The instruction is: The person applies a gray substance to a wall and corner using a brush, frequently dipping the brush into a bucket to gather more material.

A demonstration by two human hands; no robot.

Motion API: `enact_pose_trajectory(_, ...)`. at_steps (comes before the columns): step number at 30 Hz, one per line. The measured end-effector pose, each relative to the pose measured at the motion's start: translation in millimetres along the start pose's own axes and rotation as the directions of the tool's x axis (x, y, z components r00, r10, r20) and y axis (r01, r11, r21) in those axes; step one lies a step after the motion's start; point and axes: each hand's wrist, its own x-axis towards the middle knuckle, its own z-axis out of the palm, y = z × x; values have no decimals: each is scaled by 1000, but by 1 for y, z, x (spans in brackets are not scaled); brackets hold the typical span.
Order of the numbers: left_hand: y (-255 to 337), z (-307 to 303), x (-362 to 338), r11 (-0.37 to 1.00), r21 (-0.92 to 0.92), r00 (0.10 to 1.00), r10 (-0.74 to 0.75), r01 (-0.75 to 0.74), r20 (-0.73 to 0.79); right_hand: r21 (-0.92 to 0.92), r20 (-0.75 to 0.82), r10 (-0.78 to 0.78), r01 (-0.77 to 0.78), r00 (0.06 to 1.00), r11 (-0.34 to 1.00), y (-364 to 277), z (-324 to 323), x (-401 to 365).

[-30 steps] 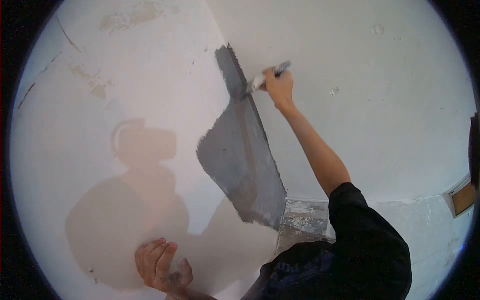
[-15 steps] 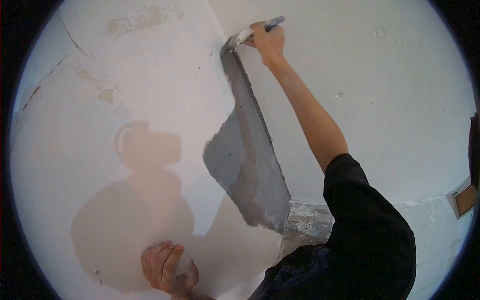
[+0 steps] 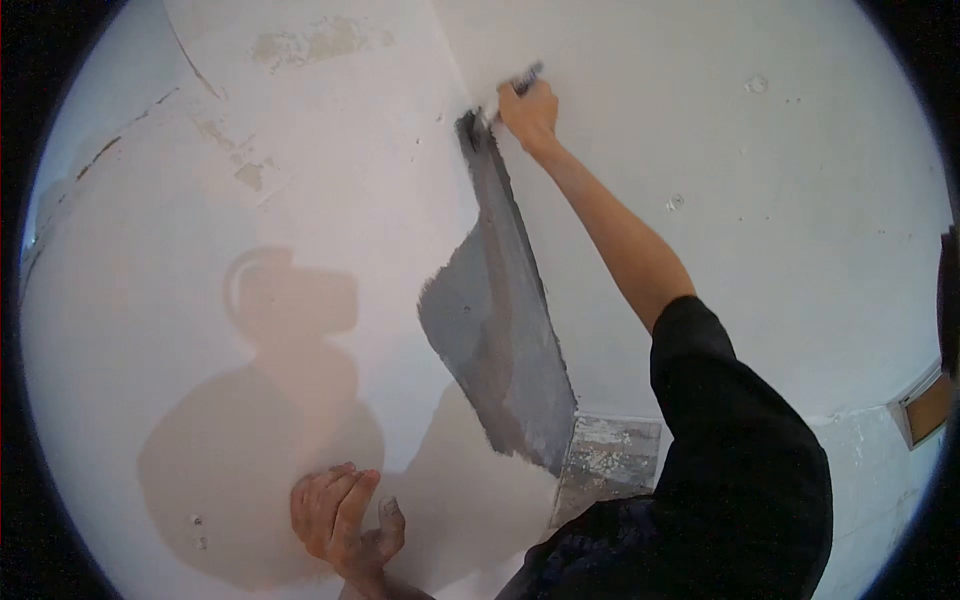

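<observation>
My right hand [image 3: 530, 108] is closed around a paintbrush [image 3: 490, 112], blurred by motion. Its bristle end is at the top of a dark grey painted patch [image 3: 450, 310] that runs down the corner where two white walls meet. The patch is narrow above and widens lower down, with ragged edges and a browner streak through it. Low on the left wall [image 3: 400, 240], my left hand [image 3: 345, 515] rests empty, fingers loosely bent and the thumb apart.
Below the patch is a bare, worn strip [image 3: 610, 450] speckled with white. Peeled spots [image 3: 320, 40] and a crack [image 3: 100, 155] mark the left wall. Filled spots [image 3: 675, 203] dot the right wall. A brown framed panel [image 3: 927, 410] is at far right.
The view has shifted slightly, so the walls and patch sit farther right. The brush has moved a little down and right against the top of the patch. My left hand stays low on the wall.
</observation>
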Motion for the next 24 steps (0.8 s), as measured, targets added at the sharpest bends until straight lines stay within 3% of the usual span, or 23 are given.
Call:
enact_pose_trajectory(3,0,0,-1,1000,-18,1000,-4,4,1,124,-39,-4,9,999,992,-41,-21,14)
enact_pose_trajectory(6,-2,-1,-1,998,-55,1000,-1,0,-23,593,111,-130,39,985,805,-54,-85,-27)
enact_pose_trajectory(8,2,4,-2,980,-198,996,-50,34,-76,581,152,-171,52,973,812,-23,-145,-84)
enact_pose_trajectory(10,9,14,-5,897,-431,978,-166,96,-128,290,245,57,-129,968,948,38,-217,-166)
enact_pose_trajectory(11,11,29,-14,774,-629,968,-211,80,-135,259,267,209,-279,941,925,71,-252,-214)
enact_pose_trajectory(12,15,51,-29,605,-794,958,-258,60,-123,161,238,441,-483,865,861,108,-291,-265)
enact_pose_trajectory(13,31,76,-44,569,-801,948,-317,185,-6,315,37,676,-651,736,691,138,-324,-321)
enact_pose_trajectory(14,54,103,-61,524,-794,924,-362,309,122,382,-36,782,-714,623,587,161,-368,-376)
enact_pose_trajectory(15,79,127,-75,318,-812,864,-303,490,402,461,-110,866,-746,488,480,171,-411,-419)
enact_pose_trajectory(16,102,160,-104,145,-726,736,-230,672,636,427,-174,870,-761,461,489,165,-446,-449)
enact_pose_trajectory(18,153,199,-159,115,-558,567,-78,822,820,347,-323,872,-811,369,471,138,-516,-522)
enact_pose_trajectory(20,192,216,-234,21,-433,429,107,901,897,231,-408,806,-805,429,546,138,-584,-601)
enact_pose_trajectory(22,230,216,-294,104,-219,184,272,970,944,-171,-471,685,-819,556,547,95,-611,-618)
enact_pose_trajectory(24,268,220,-354,178,-79,-1,407,981,913,-322,-496,674,-837,547,443,93,-638,-652)
